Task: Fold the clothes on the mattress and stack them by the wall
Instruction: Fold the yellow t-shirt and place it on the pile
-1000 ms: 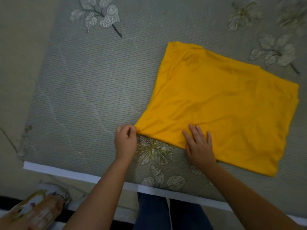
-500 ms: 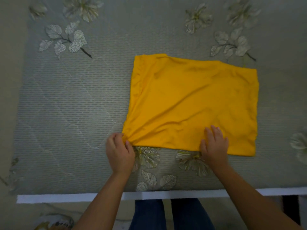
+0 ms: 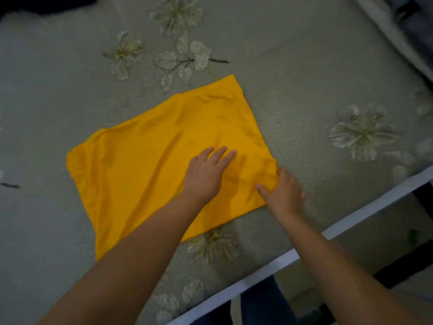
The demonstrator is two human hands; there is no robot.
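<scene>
Folding is partway: shirt (image 3: 164, 165) lies as a flat rectangle at mid-mattress (image 3: 304, 66), not yet compact, not yet stacked by the wall. Left hand (image 3: 206, 174) presses flat on the cloth, fingers straight and spread. Right hand (image 3: 284, 193) pinches the 3 o'clock corner. Cloth is plain yellow, thin, with soft wrinkles. Dark fabric at 11 o'clock may be another garment; too blurred to tell.
</scene>
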